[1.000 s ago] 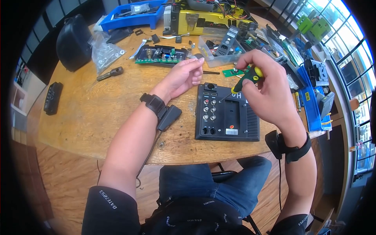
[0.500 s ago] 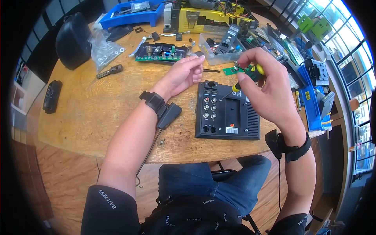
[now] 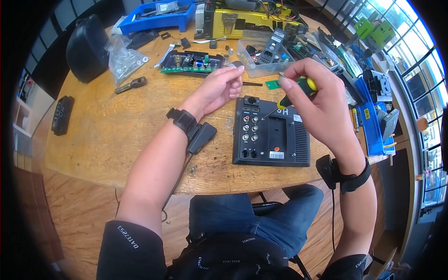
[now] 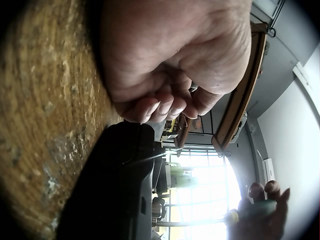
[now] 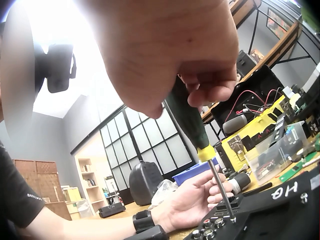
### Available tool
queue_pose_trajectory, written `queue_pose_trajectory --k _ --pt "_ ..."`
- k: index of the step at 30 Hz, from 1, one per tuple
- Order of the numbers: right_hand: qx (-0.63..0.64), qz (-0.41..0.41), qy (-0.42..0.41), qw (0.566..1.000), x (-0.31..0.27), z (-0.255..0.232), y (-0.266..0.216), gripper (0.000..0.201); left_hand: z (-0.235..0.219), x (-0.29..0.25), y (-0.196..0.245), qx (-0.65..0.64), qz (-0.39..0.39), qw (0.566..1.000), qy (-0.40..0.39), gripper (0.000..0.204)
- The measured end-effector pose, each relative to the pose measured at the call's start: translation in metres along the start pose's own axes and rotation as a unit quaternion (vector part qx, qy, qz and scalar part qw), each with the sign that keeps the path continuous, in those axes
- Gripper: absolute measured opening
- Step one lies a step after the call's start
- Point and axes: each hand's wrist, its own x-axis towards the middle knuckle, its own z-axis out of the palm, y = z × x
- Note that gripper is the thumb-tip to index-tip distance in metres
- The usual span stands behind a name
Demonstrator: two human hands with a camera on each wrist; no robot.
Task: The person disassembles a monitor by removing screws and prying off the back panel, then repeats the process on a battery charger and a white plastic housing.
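Note:
A black monitor-like device (image 3: 276,133) lies back side up on the table, showing round connectors (image 3: 247,128), a grille and a barcode label. My right hand (image 3: 322,100) grips a green and yellow screwdriver (image 5: 189,117) from above, curled round its handle. The slanting metal shaft (image 5: 221,190) meets a screw spot on the back panel, beside the connectors. My left hand (image 3: 218,91) rests on the wood at the device's far left corner, with fingers loosely curled and palm turned inward.
Behind the device stand an opened circuit board tray (image 3: 192,64), a clear plastic box (image 3: 254,70) of parts and a small green board (image 3: 272,85). Further off are a yellow case (image 3: 240,25) and a blue bin (image 3: 156,22). A remote (image 3: 62,115) lies at left.
My right thumb and fingers have shifted round the screwdriver handle, the thumb moving up and left. The screwdriver tip stays at the same spot on the device. My left hand keeps its place.

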Motion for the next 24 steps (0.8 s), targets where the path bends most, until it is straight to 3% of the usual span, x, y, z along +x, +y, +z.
queue_pose_trajectory --k 4,10,12,16,19,21,24 --pt "0.007 0.042 0.026 0.999 0.001 0.001 -0.008 0.021 0.001 -0.001 0.000 0.004 0.002 1.000 0.004 0.032" --pt "0.009 -0.083 0.048 0.995 -0.002 0.004 0.002 0.024 0.000 0.000 0.000 0.007 0.001 1.000 -0.002 0.031" --pt "-0.021 0.001 0.010 1.000 -0.002 -0.001 -0.006 0.028 0.000 -0.001 0.001 0.002 -0.001 1.000 -0.003 0.031" --pt "0.032 0.076 -0.007 0.997 -0.001 -0.001 -0.012 0.028 0.001 -0.001 0.000 0.005 -0.001 1.000 0.004 0.031" --pt "0.048 0.028 0.032 0.998 -0.003 0.003 -0.008 0.027 0.000 -0.001 0.000 0.006 0.000 1.000 0.003 0.031" --pt "0.026 -0.074 0.048 0.996 -0.002 0.005 0.002 0.027 0.001 -0.001 0.001 0.005 -0.001 1.000 0.006 0.031" --pt "0.001 -0.052 0.035 0.998 -0.001 0.006 0.000 0.026 0.002 -0.002 0.001 0.005 0.000 1.000 -0.001 0.032"
